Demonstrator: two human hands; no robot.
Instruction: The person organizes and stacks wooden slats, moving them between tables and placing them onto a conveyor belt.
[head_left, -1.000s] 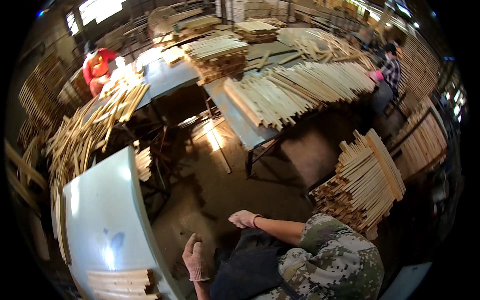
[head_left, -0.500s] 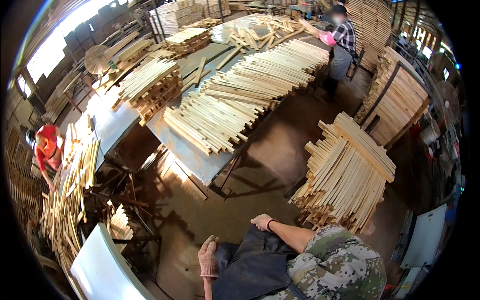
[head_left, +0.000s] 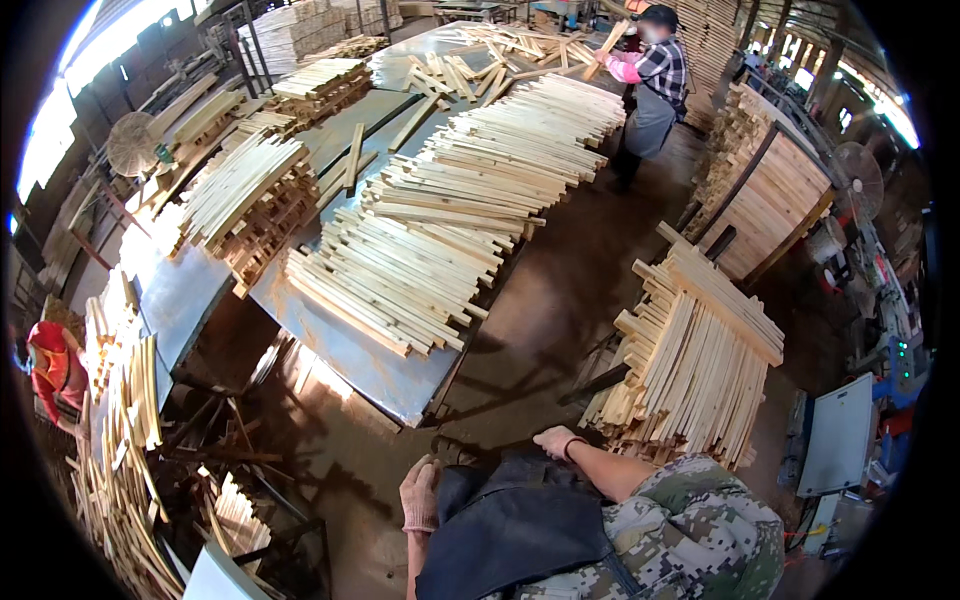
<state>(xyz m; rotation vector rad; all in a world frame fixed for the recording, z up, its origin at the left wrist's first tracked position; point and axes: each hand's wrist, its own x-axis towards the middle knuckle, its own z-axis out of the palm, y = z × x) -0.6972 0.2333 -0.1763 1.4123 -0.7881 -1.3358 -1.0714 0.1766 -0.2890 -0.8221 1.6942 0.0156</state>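
My left hand (head_left: 420, 492), in a pale knit glove, is at the lower middle beside the left edge of my dark apron (head_left: 515, 525). Its fingers are curled in and nothing shows between them. On the apron's other side, my right hand (head_left: 557, 441), gloved and with a dark band at the wrist, points forward with its fingers closed and no object showing. The palms of both are turned out of sight. Just beyond the right hand is a stack of pale wooden strips (head_left: 690, 370), with more strips laid crosswise on top.
Ahead, a long metal table (head_left: 400, 385) carries rows of wooden strips (head_left: 400, 270). A person in a checked shirt (head_left: 660, 75) handles wood at its far end. Another person in red (head_left: 58, 370) bends by a strip pile (head_left: 125, 440). A framed wood stack (head_left: 765, 200) stands right.
My view has shifted forward and turned slightly right, so the table sits further left. My right hand has moved a little rightward. The person in the checked shirt has raised a piece of wood.
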